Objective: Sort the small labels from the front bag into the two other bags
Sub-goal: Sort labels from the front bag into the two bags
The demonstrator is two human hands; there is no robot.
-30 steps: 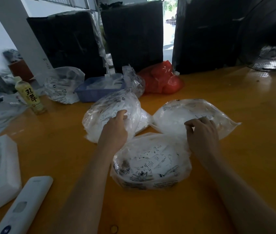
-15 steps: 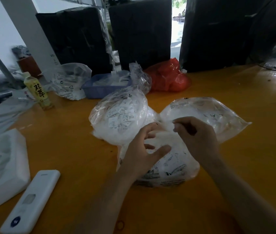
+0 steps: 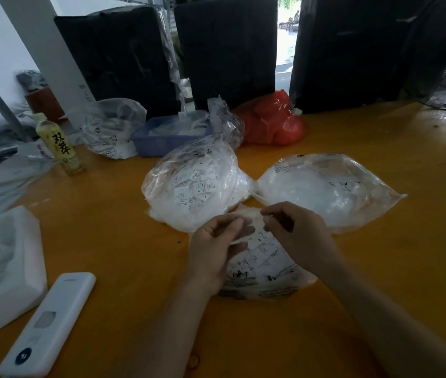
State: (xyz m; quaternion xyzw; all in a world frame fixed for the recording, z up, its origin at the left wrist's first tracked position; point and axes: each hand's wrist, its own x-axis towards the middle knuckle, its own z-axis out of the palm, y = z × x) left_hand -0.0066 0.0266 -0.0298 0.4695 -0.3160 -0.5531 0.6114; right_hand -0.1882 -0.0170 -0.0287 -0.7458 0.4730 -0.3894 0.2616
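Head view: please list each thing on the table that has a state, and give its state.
Front bag: lying flat, mouth pinched by both hands.
Left hand: shut on front bag.
Right hand: shut on front bag.
Left bag: bulging, full of labels.
Right bag: lying flat.
Bottle: upright, capped.

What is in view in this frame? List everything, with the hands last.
clear plastic bags of small white labels: 3, clear, table centre
further clear plastic bag: 1, clear, back left
red plastic bag: 1, red, back centre
blue plastic tray: 1, blue, behind bags
yellow drink bottle: 1, yellow, left
white remote control: 1, white, front left
white foam tray: 1, white, left edge
orange table: 1, orange
left hand: 1, pinching front bag's mouth
right hand: 1, pinching same mouth
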